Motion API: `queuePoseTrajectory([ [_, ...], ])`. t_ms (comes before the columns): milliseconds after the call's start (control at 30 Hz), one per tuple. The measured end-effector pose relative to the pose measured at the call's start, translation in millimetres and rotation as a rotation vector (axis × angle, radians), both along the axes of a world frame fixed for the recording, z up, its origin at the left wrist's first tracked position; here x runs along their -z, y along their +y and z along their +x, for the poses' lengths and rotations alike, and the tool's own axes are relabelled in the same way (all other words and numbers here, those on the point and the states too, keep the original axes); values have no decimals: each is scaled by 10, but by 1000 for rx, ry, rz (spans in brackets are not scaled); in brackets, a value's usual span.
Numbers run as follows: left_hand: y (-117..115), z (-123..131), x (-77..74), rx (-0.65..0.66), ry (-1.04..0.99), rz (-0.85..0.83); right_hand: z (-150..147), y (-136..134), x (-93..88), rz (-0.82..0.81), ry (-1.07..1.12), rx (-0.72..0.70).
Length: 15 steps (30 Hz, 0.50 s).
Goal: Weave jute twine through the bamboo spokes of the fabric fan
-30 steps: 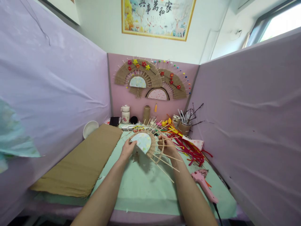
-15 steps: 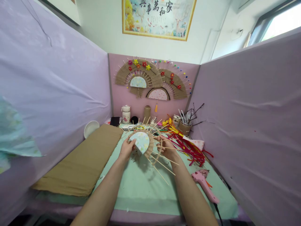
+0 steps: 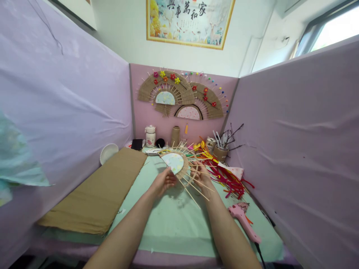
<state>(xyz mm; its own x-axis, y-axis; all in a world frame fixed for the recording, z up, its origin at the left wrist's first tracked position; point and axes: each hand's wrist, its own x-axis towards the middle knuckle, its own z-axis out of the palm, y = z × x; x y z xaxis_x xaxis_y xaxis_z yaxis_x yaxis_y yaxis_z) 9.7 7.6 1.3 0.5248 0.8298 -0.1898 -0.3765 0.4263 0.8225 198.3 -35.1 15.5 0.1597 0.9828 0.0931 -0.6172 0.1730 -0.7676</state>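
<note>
A half-made woven fan [image 3: 185, 170] is held tilted above the table. Its half-round centre [image 3: 174, 162] is covered in pale blue patterned fabric, with brown twine woven round it and thin bare sticks radiating out. My right hand [image 3: 200, 173] grips it at the right, fingers among the sticks by the outer twine ring. At the lower left, my left hand [image 3: 163, 182] has its thumb and curled fingertips at the fabric's straight edge; part of that grip is hard to make out.
Brown cardboard [image 3: 95, 190] lies at the left. A pink glue gun [image 3: 244, 221] with a cord rests at the right front, near red and yellow fuzzy stems [image 3: 228, 179]. Behind stand a twine cone [image 3: 175, 135], a white jar [image 3: 150, 136] and a pot of tools [image 3: 220, 152].
The fan has shifted slightly right and turned. My left hand has moved from the fabric's left side to its lower edge, its thumb no longer on the fabric's face. The right hand still holds on.
</note>
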Motion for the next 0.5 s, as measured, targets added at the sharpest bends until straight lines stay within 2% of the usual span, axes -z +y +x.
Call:
queuePoseTrajectory([
  [67,-69,20,-36,108,-75,-57,-71,-6,-15,1,-17,-15],
  [133,-101,14,-63,156,-158,-94,-165,-12,-23,6,-38,-23],
  [300,-58,-54,-81,118,-288,-130,-340,-20,4,39,-109,32],
  [433,-17,-102,-100,59,-378,-136,-332,2,51,70,-200,138],
  [500,-8,-126,-122,31,-427,-154,-310,8,61,70,-271,147],
])
